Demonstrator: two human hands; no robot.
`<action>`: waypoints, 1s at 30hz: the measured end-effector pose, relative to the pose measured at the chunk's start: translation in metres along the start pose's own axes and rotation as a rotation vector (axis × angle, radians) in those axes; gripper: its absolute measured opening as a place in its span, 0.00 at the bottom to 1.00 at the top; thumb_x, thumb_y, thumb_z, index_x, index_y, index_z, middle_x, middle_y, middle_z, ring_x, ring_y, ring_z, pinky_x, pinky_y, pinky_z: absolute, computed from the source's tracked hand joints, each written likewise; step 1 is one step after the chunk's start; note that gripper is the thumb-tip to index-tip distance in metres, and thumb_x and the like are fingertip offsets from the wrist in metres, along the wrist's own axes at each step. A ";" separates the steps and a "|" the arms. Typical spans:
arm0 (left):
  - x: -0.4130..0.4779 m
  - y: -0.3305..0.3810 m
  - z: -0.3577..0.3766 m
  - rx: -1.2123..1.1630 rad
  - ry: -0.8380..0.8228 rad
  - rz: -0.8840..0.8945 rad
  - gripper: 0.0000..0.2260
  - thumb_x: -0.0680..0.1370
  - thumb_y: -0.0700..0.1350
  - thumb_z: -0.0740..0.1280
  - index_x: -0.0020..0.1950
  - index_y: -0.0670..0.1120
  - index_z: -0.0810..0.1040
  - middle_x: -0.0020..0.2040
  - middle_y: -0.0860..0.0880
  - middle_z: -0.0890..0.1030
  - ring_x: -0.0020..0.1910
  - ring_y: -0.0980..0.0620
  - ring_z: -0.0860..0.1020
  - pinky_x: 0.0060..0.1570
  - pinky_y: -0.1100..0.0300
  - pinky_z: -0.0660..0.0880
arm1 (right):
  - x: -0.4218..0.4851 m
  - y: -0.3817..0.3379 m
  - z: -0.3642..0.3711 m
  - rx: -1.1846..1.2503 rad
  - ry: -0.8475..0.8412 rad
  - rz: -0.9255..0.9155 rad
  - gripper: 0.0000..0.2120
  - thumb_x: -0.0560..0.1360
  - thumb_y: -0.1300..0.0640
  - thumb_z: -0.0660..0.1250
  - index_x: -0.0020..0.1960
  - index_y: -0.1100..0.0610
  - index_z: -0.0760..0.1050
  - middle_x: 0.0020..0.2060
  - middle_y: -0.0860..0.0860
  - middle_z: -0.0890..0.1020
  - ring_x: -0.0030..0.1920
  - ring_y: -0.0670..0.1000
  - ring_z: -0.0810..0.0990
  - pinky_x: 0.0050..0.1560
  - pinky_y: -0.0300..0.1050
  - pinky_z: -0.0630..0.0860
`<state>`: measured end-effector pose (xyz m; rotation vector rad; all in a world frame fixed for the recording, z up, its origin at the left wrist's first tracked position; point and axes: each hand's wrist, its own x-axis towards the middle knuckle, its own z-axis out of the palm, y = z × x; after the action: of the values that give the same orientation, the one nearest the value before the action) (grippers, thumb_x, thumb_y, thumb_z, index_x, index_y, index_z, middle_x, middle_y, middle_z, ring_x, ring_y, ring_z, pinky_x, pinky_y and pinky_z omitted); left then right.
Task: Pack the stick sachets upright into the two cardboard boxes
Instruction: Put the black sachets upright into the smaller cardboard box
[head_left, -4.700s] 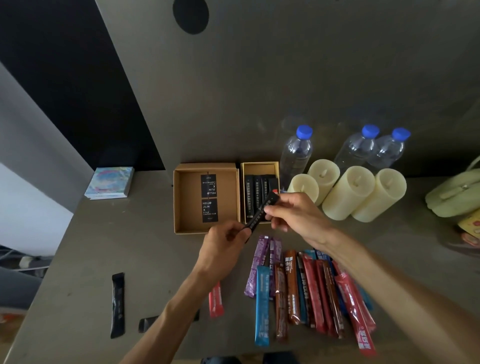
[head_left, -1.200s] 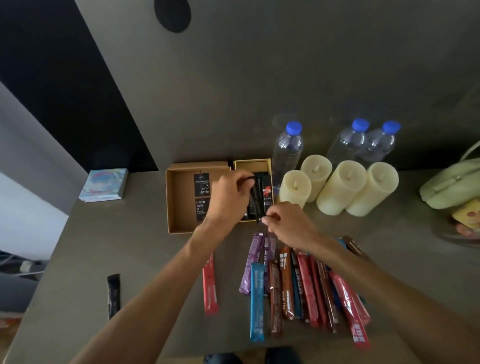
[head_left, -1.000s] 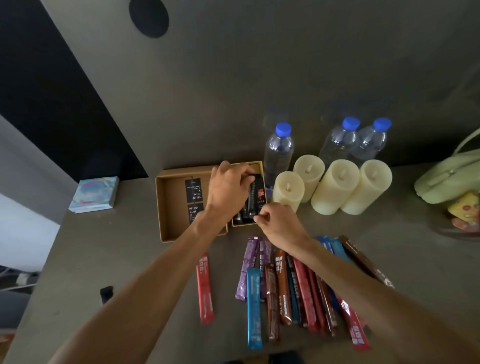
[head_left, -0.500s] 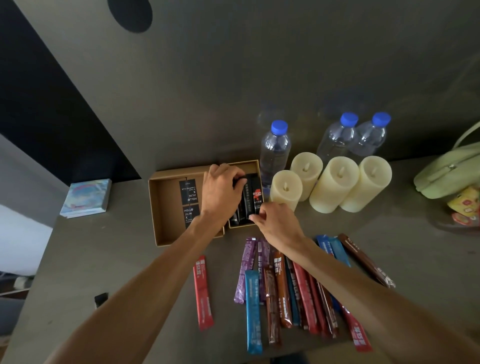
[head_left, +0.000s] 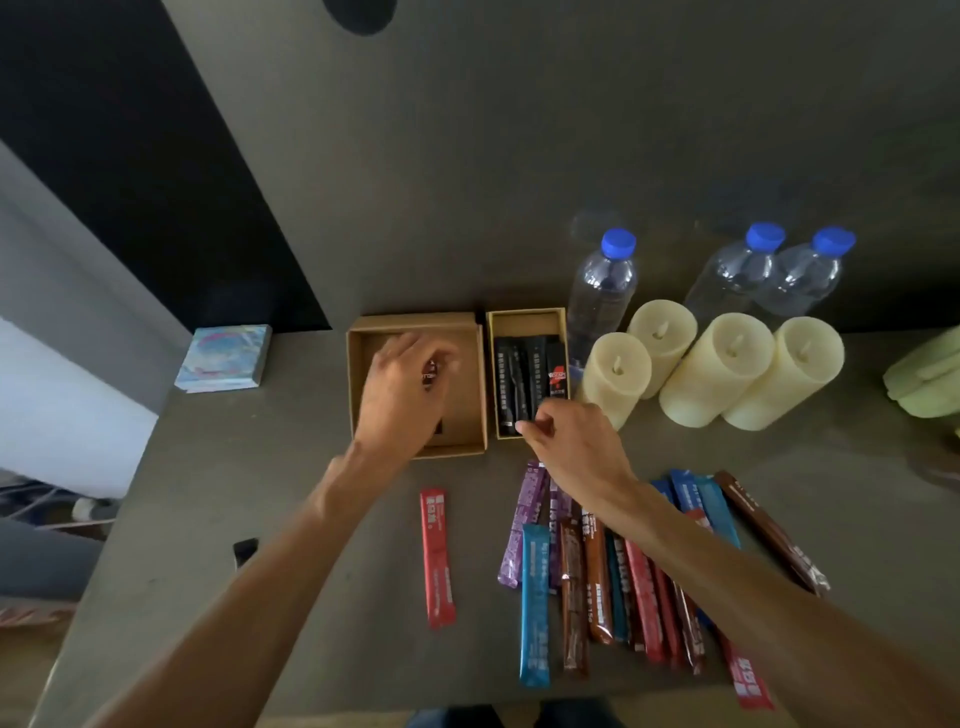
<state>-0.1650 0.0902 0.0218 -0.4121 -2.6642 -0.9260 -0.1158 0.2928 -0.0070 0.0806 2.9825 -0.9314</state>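
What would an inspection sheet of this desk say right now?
Surface: grey table.
Job's things: wide box; narrow box holding black sachets; coloured sachets loose on the table; one red sachet apart.
Clutter: three bottles, four candles, green bag, pastel block.
Hands: left hand inside wide box, blurred; right hand at black sachets' near ends.
Cables: cords below the table's left edge.
Surroundings: grey wall, dark panel.

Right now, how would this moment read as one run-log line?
left hand: over wide box | right hand: at narrow box near edge | narrow box: black sachets inside | table: coloured sachets unpacked
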 end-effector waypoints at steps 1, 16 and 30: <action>-0.015 -0.013 -0.018 0.009 -0.025 -0.100 0.06 0.78 0.43 0.68 0.54 0.48 0.80 0.51 0.53 0.80 0.48 0.56 0.78 0.48 0.63 0.75 | -0.003 -0.010 0.006 0.018 -0.041 -0.038 0.12 0.79 0.46 0.69 0.41 0.53 0.76 0.38 0.48 0.82 0.37 0.46 0.81 0.40 0.45 0.81; -0.202 -0.104 -0.113 0.320 -0.391 -1.003 0.14 0.74 0.57 0.71 0.43 0.46 0.78 0.42 0.48 0.81 0.42 0.43 0.80 0.40 0.56 0.77 | -0.015 -0.142 0.110 -0.028 -0.395 -0.328 0.12 0.79 0.48 0.69 0.41 0.53 0.78 0.33 0.48 0.81 0.34 0.50 0.79 0.35 0.43 0.71; -0.154 -0.080 -0.080 0.201 0.027 -0.142 0.07 0.73 0.45 0.75 0.47 0.52 0.79 0.50 0.55 0.78 0.49 0.50 0.76 0.49 0.53 0.69 | -0.016 -0.135 0.064 0.752 -0.850 0.351 0.09 0.81 0.56 0.68 0.51 0.63 0.79 0.34 0.57 0.81 0.27 0.48 0.74 0.20 0.35 0.60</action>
<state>-0.0379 -0.0472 -0.0178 -0.1659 -2.7558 -0.6860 -0.1068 0.1448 0.0173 0.1567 1.6919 -1.4823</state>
